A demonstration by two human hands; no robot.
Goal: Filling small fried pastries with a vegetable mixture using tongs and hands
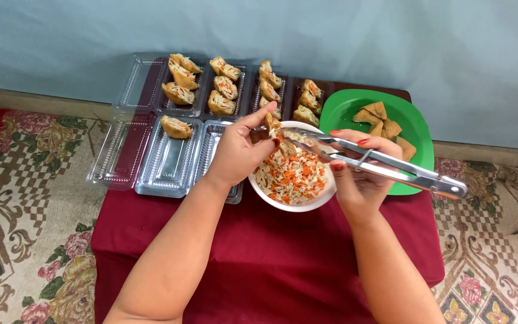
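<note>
A low surface [271, 252] draped in dark red cloth stands on a patterned floral carpet [25, 228] before a pale blue wall. At centre, the left hand [241, 150] pinches a fried tofu pocket [273, 126] over a white bowl [283, 205] of shredded orange-and-white filling. The right hand [355, 174] grips metal tongs [385, 165], fingers closed round them, tips at the pocket. At 11 o'clock of the bowl, clear plastic trays [169, 162] hold about a dozen stuffed pieces [223, 87]; the nearest trays are nearly bare. At 2 o'clock, a green plate [343, 111] keeps several unfilled pockets [382, 123]. Judging by this, the work looks past halfway.
</note>
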